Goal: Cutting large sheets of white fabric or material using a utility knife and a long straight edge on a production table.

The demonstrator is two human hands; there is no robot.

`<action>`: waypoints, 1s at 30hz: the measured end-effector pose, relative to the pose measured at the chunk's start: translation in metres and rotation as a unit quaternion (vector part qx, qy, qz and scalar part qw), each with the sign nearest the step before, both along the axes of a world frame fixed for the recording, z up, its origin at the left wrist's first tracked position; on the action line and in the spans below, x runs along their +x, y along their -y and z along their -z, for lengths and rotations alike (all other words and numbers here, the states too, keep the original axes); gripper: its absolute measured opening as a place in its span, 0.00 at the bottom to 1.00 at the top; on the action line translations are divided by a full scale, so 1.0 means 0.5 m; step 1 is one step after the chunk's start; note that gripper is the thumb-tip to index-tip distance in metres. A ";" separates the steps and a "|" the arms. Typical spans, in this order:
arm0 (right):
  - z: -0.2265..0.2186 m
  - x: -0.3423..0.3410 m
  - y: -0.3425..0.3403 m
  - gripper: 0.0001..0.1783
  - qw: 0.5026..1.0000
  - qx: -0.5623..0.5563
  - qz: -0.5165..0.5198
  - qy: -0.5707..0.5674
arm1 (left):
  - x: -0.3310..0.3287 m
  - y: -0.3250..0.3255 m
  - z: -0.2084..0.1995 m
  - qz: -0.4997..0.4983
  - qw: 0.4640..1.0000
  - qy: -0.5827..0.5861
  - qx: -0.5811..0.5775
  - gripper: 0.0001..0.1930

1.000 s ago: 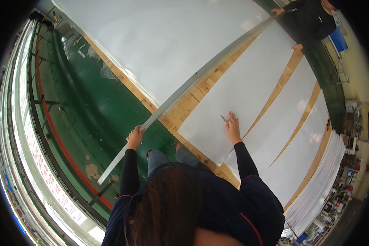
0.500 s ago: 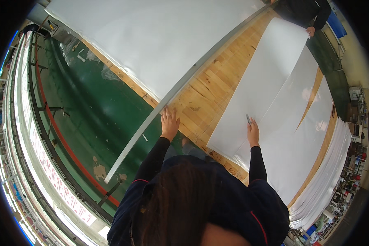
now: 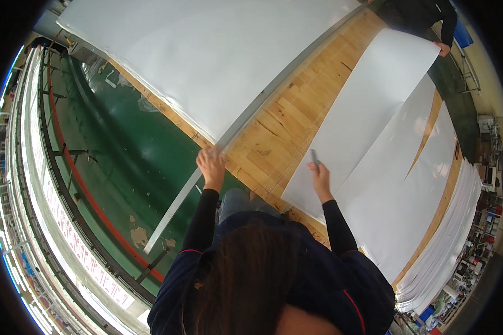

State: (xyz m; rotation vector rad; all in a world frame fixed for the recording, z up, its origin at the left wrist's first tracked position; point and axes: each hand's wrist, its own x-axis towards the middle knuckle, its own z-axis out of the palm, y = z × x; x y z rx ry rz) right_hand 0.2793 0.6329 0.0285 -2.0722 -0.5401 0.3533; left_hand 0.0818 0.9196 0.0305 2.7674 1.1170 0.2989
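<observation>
Fingers (image 3: 203, 154) of our left hand (image 3: 210, 170) curl at the strip (image 3: 256, 106), grip unclear; likely stiff, it's best held by its near-left edges. Our right hand (image 3: 321, 180) clasps a tool (image 3: 313, 156).

Blur, overlap and cropping
The right hand (image 3: 320, 177) is smeared, its grey tool (image 3: 314, 156) too indistinct to identify; the left hand (image 3: 210, 165) hides part of the long straightedge (image 3: 251, 109); the top edge crops the co-worker (image 3: 416, 14).

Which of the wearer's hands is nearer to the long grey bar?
Left. The left hand is right at the grey bar, by the table edge; the right hand is apart, right of it over a white sheet.
</observation>
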 end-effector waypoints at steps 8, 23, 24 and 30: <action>0.029 -0.100 -0.222 0.15 0.975 -0.055 -0.204 -0.063 | -0.029 -0.122 0.029 -0.015 0.994 -0.073 -0.075 0.21; 0.087 -0.151 -0.300 0.15 0.952 0.102 -0.091 -0.273 | -0.003 -0.134 0.000 0.063 0.995 0.054 0.050 0.18; 0.085 -0.147 -0.292 0.15 0.952 0.102 -0.092 -0.273 | -0.003 -0.111 0.007 0.113 0.993 0.031 -0.007 0.16; 0.060 -0.132 -0.262 0.14 0.934 0.090 -0.041 -0.342 | 0.058 -0.051 0.048 0.070 0.996 -0.008 -0.055 0.13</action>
